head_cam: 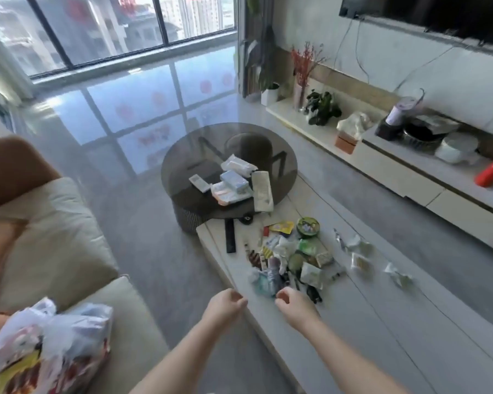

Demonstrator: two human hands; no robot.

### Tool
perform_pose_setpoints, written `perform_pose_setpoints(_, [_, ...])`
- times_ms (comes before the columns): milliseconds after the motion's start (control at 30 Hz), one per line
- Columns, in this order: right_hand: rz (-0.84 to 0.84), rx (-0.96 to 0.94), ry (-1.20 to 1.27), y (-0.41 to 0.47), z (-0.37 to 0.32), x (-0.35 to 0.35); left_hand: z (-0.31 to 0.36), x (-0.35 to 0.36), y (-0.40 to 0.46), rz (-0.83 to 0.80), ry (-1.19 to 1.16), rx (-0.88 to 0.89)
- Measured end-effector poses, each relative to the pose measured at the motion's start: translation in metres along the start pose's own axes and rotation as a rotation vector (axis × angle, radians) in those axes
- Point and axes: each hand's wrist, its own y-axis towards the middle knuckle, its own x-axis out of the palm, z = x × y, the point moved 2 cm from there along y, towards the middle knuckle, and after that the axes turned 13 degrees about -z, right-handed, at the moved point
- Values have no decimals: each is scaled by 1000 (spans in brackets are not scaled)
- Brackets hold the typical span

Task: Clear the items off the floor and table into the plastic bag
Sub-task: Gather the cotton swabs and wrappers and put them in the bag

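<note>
The plastic bag (44, 348) sits nearest, on the sofa (69, 251). Left hand (225, 307) and right hand (295, 305), fingers curled, hold nothing, near a wrapper pile (291, 257) on the counter (353, 322); packets (234, 180) lie on the round glass counter (182, 166).

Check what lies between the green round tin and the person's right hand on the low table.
In the head view, the pile of wrappers fills the stretch from the green round tin to the right hand.
</note>
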Motion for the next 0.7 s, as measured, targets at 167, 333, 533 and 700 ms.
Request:
perform_pose_setpoints(167, [20, 90, 74, -15, 92, -39, 45, 72, 13, -85, 61, -12])
perform_pose_setpoints(333, [49, 147, 151, -22, 157, -74, 81, 131, 29, -143, 122, -17])
perform_pose_setpoints(533, [91, 217, 234, -19, 220, -104, 118, 187, 60, -222, 188, -17])
perform_pose_setpoints(700, [148, 281, 315, -7, 263, -122, 150, 218, 94, -310, 331, 41])
